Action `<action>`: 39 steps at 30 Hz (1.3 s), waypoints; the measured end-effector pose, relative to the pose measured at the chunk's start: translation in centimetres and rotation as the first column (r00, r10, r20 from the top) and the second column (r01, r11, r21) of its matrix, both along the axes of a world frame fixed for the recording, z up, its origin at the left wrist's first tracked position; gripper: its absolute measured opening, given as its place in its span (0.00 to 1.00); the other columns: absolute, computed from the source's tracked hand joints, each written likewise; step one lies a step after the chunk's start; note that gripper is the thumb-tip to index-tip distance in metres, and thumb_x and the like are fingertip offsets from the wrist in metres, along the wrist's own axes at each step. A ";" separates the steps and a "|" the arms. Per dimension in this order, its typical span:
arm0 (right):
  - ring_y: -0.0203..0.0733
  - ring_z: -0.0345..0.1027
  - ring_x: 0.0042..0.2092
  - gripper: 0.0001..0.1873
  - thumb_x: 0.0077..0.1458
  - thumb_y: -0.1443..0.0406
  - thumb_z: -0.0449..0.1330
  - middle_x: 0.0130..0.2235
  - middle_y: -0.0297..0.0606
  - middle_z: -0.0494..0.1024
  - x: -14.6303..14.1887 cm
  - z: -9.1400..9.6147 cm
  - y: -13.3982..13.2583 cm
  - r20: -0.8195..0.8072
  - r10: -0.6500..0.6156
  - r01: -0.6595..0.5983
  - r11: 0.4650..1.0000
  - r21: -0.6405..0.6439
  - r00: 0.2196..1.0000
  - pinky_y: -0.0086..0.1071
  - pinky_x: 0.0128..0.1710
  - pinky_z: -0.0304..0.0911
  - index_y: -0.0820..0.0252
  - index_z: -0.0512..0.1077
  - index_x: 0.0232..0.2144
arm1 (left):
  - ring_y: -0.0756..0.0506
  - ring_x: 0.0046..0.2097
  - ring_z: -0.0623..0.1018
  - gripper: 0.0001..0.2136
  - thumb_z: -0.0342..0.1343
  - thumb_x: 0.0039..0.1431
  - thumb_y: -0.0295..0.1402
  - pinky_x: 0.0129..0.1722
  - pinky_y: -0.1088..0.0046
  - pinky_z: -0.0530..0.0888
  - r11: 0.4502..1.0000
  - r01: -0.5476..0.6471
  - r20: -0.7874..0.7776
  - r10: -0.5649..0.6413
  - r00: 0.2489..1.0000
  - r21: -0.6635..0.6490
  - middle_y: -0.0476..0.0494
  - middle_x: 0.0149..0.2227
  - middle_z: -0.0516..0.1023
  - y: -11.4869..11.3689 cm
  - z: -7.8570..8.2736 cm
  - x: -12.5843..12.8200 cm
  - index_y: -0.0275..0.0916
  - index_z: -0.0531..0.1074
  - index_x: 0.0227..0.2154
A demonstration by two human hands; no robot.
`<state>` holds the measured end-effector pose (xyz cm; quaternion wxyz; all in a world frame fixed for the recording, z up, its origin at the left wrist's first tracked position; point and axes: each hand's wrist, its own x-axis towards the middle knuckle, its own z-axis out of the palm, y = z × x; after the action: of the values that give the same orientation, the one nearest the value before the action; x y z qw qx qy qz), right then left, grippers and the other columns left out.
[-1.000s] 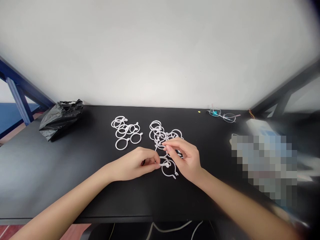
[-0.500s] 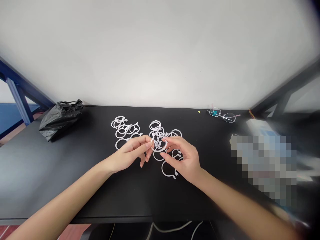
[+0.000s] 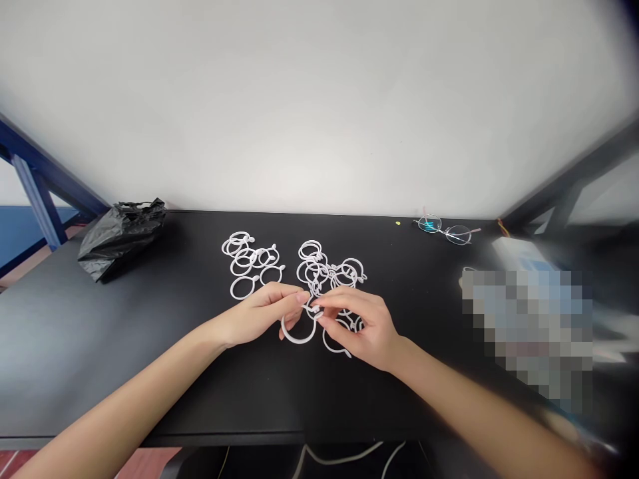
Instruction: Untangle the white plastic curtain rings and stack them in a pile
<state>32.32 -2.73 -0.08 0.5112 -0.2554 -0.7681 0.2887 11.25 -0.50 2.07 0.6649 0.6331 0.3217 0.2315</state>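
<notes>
Between my two hands is a white plastic ring (image 3: 299, 342) with a small clasp; its loop hangs toward me and its clasp end lies near both sets of fingertips. My left hand (image 3: 262, 313) pinches it at the upper left with thumb and forefinger. The fingertips of my right hand (image 3: 364, 326) close on the clasp ends from the right. Just beyond lies a tangled heap of similar rings (image 3: 312, 269), partly hidden by my right hand. A looser group of rings (image 3: 243, 288) lies behind my left hand, their clasps looking closed.
On the black table (image 3: 210, 386) a black plastic bag (image 3: 122, 236) stands at the far left. Eyeglasses (image 3: 444, 229) lie at the back right, near a small yellow-green bit (image 3: 398, 223). A pixelated object (image 3: 529, 339) covers the right side. A white wall (image 3: 319, 106) rises behind.
The held ring has come down toward me and turned, so its loop now hangs below my fingers. My right hand has closed in from beside the ring onto its clasp end.
</notes>
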 end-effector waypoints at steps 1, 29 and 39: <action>0.35 0.73 0.30 0.09 0.57 0.71 0.62 0.35 0.40 0.79 0.0 0.0 0.0 0.005 0.008 -0.008 1.000 -0.008 1.000 0.31 0.31 0.75 0.60 0.76 0.42 | 0.52 0.26 0.65 0.22 0.48 0.68 0.44 0.26 0.77 0.70 1.000 -0.008 -0.009 0.008 1.000 0.006 0.52 0.22 0.63 0.0 -0.1 0.0 0.36 0.63 0.20; 0.34 0.71 0.28 0.02 0.60 0.66 0.60 0.28 0.33 0.75 0.1 -0.3 -0.2 0.026 -0.058 0.061 0.980 -0.191 0.998 0.28 0.29 0.71 0.59 0.72 0.36 | 0.52 0.25 0.61 0.12 0.56 0.63 0.41 0.27 0.76 0.60 0.943 -0.046 -0.101 0.084 0.991 0.330 0.58 0.21 0.61 -1.0 -0.6 0.6 0.39 0.65 0.41; 0.33 0.64 0.27 0.09 0.67 0.65 0.51 0.28 0.33 0.71 0.7 -0.1 0.1 0.172 0.072 -0.048 0.989 -0.138 0.982 0.27 0.28 0.62 0.59 0.68 0.34 | 0.53 0.21 0.62 0.09 0.52 0.63 0.38 0.25 0.77 0.61 0.923 -0.011 -0.172 0.084 0.982 0.384 0.60 0.17 0.61 -1.0 -0.5 0.6 0.39 0.63 0.35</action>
<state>32.97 -2.68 -0.20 0.4140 -0.2902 -0.7969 0.3308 11.84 -1.54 1.55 0.4907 0.7609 0.3463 0.2459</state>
